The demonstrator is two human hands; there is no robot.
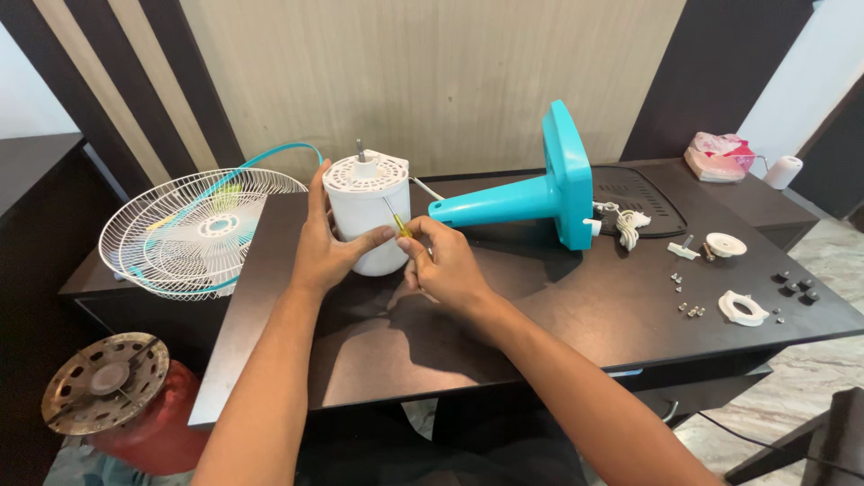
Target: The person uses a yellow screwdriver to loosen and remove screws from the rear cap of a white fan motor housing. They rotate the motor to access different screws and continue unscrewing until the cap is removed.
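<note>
A white fan motor housing (pixel 364 202) with a metal shaft on top stands upright on the dark table (pixel 540 324). My left hand (pixel 322 245) wraps around its left side and steadies it. My right hand (pixel 443 265) grips a thin yellow-handled screwdriver (pixel 397 221) whose tip points up against the housing's right side. The teal fan stand (pixel 531 193) lies on its side right behind my right hand, its base facing right.
White wire fan guards (pixel 193 232) lean at the table's left edge. Loose screws (pixel 688 306), white plastic rings (pixel 743 309), black caps (pixel 796 284) and a coiled white cord (pixel 627 225) lie at right. A red gas cylinder (pixel 112 396) stands on the floor, lower left.
</note>
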